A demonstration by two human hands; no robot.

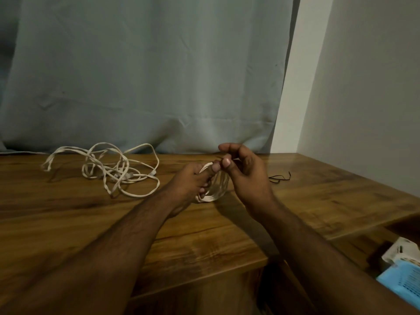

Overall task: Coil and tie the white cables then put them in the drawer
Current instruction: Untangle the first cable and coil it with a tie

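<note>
Wooden worktop (68,223) carries two white cables: one loose tangle (109,171) left of the upright coiled cable (216,189), which left hand (193,185) grips; right hand (245,176) pinches a thin dark tie (219,158).

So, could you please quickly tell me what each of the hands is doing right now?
Left hand: grips the coiled white cable.
Right hand: pinches a thin dark tie at the coil's top.
</note>
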